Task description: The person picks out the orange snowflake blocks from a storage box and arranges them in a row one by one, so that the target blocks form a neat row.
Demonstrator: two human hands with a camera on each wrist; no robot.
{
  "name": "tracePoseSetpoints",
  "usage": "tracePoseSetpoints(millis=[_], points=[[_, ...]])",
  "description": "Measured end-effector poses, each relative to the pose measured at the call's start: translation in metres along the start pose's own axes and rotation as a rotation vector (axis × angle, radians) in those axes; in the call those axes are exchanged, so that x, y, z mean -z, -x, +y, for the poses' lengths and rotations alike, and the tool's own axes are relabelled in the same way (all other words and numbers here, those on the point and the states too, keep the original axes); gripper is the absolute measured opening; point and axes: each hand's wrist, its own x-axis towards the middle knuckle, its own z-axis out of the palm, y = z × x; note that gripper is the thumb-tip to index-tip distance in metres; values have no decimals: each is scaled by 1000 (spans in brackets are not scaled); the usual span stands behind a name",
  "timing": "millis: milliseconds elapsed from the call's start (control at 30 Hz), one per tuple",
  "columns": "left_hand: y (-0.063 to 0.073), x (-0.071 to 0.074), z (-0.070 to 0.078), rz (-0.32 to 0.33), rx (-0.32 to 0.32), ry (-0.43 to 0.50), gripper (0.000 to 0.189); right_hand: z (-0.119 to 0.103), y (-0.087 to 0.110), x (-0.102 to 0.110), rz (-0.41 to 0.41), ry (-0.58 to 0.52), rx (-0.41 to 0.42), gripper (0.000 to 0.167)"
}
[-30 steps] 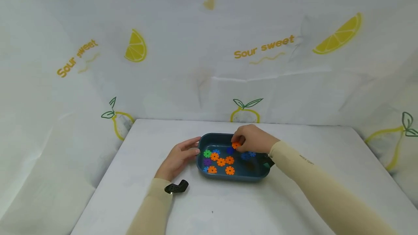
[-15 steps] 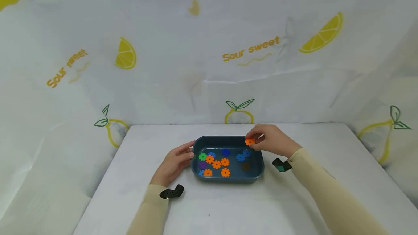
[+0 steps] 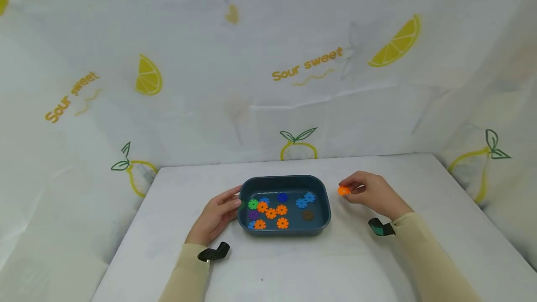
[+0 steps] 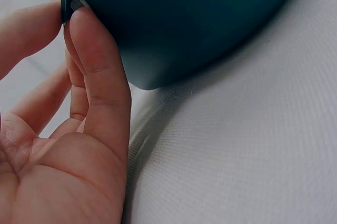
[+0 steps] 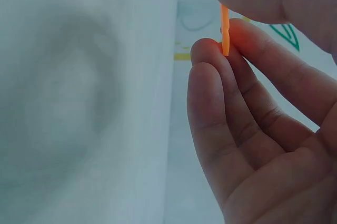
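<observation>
My left hand [image 3: 215,216] rests at the left side of a dark blue-green tray [image 3: 326,222], its fairly straight fingers touching the rim. In the left wrist view the thumb [image 4: 102,76] lies against the tray's outer wall [image 4: 200,18], close to the edge. To the right of the tray, above the white table, my right hand [image 3: 379,195] pinches an orange snowflake disc [image 3: 344,190]. Seen edge-on in the right wrist view, that disc [image 5: 225,29] stands between thumb and fingertips. Inside the tray lie several orange discs [image 3: 283,223], blue discs [image 3: 301,203], a green disc [image 3: 253,204] and a purple disc [image 3: 253,215].
A brown disc [image 3: 308,215] and a dark blue disc [image 3: 282,197] also lie in the tray. White cloth covers the table [image 3: 293,269]. Behind it hangs a white lemon-print backdrop [image 3: 201,120]. Each wrist wears a black device.
My right hand has carried the orange disc out over the tray's right side and lowered it towards the table. My left hand stays at the tray while the head view shifts.
</observation>
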Motion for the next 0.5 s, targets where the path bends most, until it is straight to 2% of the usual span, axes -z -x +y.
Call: tracePoseSetpoints(millis=[300,500], points=[[1,-2,3,28,2,45,54,14,8,-14,4,5,-13,27],[3,-1,1,23,6,50,55,19,10,-19,1,7,-24,26]])
